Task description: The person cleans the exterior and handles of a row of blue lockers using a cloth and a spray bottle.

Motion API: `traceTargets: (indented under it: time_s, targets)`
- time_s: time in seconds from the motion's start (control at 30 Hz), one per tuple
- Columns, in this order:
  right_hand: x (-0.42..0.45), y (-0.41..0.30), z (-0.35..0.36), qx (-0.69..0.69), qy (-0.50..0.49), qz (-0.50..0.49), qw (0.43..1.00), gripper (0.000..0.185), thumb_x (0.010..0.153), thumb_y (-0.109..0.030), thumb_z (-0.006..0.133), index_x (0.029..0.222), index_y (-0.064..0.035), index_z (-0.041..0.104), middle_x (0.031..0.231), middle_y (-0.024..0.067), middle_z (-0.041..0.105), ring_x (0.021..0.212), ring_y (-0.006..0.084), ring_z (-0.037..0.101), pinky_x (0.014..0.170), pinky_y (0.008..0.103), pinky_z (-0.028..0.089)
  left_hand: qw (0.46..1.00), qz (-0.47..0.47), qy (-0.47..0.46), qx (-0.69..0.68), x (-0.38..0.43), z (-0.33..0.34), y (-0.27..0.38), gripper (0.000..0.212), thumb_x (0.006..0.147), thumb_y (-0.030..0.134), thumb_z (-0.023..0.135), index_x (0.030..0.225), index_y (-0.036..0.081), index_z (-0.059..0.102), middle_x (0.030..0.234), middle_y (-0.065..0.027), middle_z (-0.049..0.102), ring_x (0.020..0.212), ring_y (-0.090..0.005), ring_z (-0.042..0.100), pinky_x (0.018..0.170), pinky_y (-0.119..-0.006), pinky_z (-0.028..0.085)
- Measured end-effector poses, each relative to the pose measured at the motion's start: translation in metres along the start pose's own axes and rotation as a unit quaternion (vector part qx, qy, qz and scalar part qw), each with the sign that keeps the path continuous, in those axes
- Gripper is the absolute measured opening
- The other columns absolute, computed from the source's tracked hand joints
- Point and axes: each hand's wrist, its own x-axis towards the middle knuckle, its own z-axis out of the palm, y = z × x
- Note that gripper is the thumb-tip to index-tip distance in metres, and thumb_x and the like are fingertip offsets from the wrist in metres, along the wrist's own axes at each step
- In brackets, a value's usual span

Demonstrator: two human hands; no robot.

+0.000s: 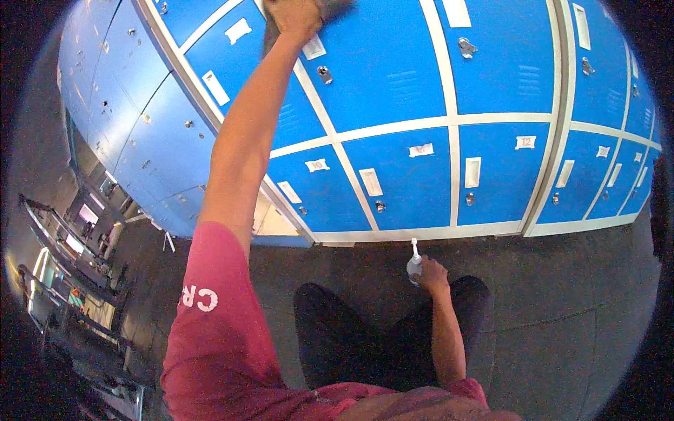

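My left hand reaches up to the top edge of the view, against the blue metal locker doors. Dark, blurred material, apparently a cloth, shows on both sides of it; the fingers are partly cut off by the frame. Low down, my right hand is closed around a translucent plastic bottle with a white spray or pump top, held above the dark floor just before the lockers' white base rail.
Locks and recessed handles stand out on the doors, such as one silver lock. More lockers curve away at the left. An open lower compartment shows beside my left arm. Metal frames stand at far left. My knees are bent below.
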Motion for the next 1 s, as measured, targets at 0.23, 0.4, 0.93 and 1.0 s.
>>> traceTargets:
  time_s: [0.23, 0.4, 0.93, 1.0]
  targets:
    - [-0.002, 0.007, 0.000, -0.010, 0.055, -0.020, 0.998, 0.056, 0.068, -0.038, 0.077, 0.108, -0.0083, 0.051, 0.097, 0.0168, 0.063, 0.093, 0.0371, 0.063, 0.077, 0.0501, 0.050, 0.914, -0.083, 0.366, -0.155, -0.018, -0.016, 0.045, 0.053, 0.076, 0.027, 0.061, 0.121, -0.001, 0.055, 0.146, -0.0214, 0.032, 0.130, -0.0389, 0.034, 0.110, -0.050, 0.025]
    - [0.002, 0.007, 0.001, -0.007, 0.006, 0.002, 1.000, 0.054, 0.069, -0.036, 0.076, 0.108, -0.0069, 0.051, 0.098, 0.0172, 0.063, 0.092, 0.0371, 0.063, 0.076, 0.0500, 0.051, 0.908, 0.204, 0.354, -0.095, -0.015, 0.005, 0.039, 0.048, 0.087, 0.031, 0.050, 0.120, -0.003, 0.055, 0.142, -0.0242, 0.037, 0.130, -0.0379, 0.035, 0.109, -0.052, 0.023]
    - [0.003, 0.006, -0.001, -0.036, -0.008, 0.016, 0.999, 0.056, 0.070, -0.035, 0.076, 0.113, -0.0095, 0.049, 0.100, 0.0169, 0.063, 0.092, 0.0366, 0.064, 0.074, 0.0492, 0.053, 0.897, 0.349, 0.258, -0.085, -0.032, -0.013, 0.066, 0.061, 0.078, 0.028, 0.059, 0.131, 0.001, 0.048, 0.142, -0.0258, 0.034, 0.132, -0.0408, 0.030, 0.108, -0.055, 0.021]
    - [0.003, 0.006, 0.003, -0.049, 0.003, 0.009, 0.999, 0.055, 0.070, -0.036, 0.075, 0.112, -0.0117, 0.050, 0.099, 0.0148, 0.062, 0.090, 0.0351, 0.064, 0.071, 0.0493, 0.054, 0.922, 0.198, 0.288, -0.169, -0.026, -0.006, 0.074, 0.059, 0.078, 0.028, 0.059, 0.130, 0.001, 0.049, 0.142, -0.0257, 0.034, 0.133, -0.0408, 0.030, 0.109, -0.055, 0.021]
